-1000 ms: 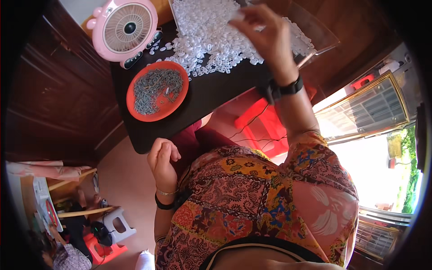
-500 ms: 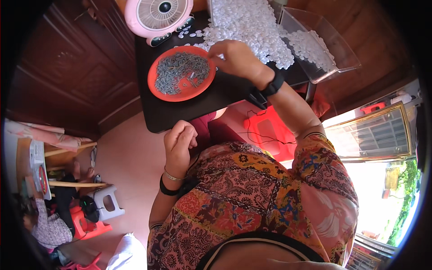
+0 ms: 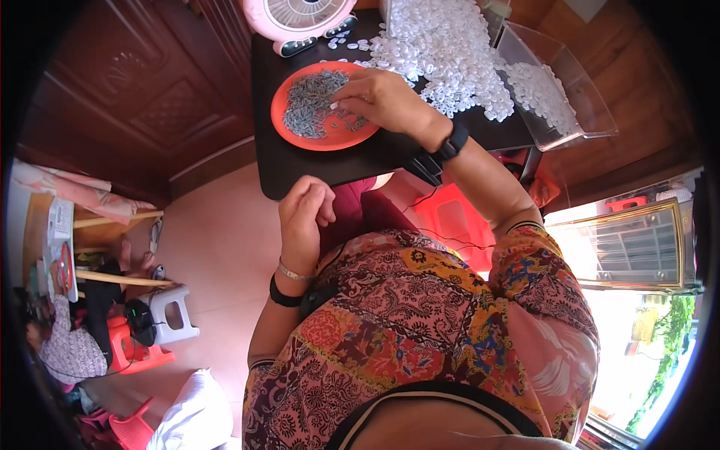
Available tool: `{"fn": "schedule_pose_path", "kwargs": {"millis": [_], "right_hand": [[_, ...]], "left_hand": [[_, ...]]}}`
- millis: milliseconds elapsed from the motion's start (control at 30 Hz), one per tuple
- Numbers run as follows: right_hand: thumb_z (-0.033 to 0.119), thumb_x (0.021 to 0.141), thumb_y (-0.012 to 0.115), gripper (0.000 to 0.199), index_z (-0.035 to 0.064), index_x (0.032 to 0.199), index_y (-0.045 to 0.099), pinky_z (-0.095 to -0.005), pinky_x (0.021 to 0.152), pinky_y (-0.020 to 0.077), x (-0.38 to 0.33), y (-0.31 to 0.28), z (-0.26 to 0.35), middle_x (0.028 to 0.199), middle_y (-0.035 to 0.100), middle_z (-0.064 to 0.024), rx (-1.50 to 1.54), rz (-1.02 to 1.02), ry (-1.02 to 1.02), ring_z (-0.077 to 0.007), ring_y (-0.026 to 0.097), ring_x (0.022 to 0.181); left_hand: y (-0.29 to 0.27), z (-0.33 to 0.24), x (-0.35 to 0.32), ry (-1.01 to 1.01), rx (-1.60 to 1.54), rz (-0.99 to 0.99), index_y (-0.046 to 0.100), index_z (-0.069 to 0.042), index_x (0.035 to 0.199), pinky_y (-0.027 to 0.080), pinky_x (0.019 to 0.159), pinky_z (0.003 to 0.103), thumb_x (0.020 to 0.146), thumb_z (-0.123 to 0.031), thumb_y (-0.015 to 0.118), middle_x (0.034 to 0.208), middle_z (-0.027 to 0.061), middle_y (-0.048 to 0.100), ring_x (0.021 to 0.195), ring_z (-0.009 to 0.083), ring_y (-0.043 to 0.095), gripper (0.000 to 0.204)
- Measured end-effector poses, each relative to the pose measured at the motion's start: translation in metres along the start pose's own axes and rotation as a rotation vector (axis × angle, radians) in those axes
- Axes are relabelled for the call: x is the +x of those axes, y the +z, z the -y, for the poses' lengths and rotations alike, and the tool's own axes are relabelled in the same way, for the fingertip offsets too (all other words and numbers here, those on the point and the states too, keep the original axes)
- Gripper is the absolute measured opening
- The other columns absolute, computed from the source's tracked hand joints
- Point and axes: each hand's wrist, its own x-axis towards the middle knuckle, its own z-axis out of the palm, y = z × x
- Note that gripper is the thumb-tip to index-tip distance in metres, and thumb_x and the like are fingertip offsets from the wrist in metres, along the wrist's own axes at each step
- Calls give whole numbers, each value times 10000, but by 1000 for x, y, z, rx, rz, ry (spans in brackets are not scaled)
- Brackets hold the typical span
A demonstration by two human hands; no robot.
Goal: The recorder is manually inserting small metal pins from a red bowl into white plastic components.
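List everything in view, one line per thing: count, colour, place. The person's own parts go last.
Table: one, black, top centre
Plate: one, orange-red, on table
Small pieces: many, grey, on plate
Bin: one, clear, upper right
Oval pieces: many, white, heaped on table and in bin
Fan: one, pink, top, left of heap
Right stool: one, red, by table
Left stools: two, red and grey, left
Bag: one, white, lower left
Other person: one, patterned top, left edge
Door: one, brown, upper left
Watch: one, black, right wrist
Shirt: one, multicoloured, lower centre
Left hand: one, bare, curled near table edge
Right hand: one, bare, at plate
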Motion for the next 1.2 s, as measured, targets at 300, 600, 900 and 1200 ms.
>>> {"fn": "schedule_pose_path", "kwargs": {"millis": [300, 600, 900, 1200], "right_hand": [[84, 691, 699, 191, 117, 879, 687, -335, 688, 506, -34, -4, 81, 814, 632, -32, -71, -198, -202, -230, 604, 782], [43, 738, 736, 177, 67, 909, 700, -317, 680, 501, -51, 12, 85, 807, 648, -58, 476, -205, 62, -222, 621, 764], [40, 761, 685, 139, 68, 897, 689, -346, 648, 509, -52, 9, 91, 796, 638, -77, 431, -189, 34, -264, 629, 750], [5, 739, 661, 133, 39, 867, 667, -352, 626, 518, -57, 13, 98, 803, 635, -94, 616, -164, 134, -273, 643, 730]], "left_hand": [[15, -7, 23, 34, -33, -35, 580, -23, 955, 372, 555, 209, 959, -276, 414, 700, 22, 546, 620, 91, 514, 303], [15, -3, 13, 58, -100, -42, 564, -12, 904, 384, 555, 206, 933, -165, 475, 689, 21, 553, 613, 75, 502, 180], [13, -7, 6, 33, 30, 13, 573, -13, 826, 355, 544, 200, 893, -134, 498, 670, 5, 541, 600, 53, 468, 157], [12, -5, -2, -12, 113, 51, 589, -5, 844, 345, 539, 201, 893, -149, 521, 667, -18, 531, 607, 41, 454, 167]]}}
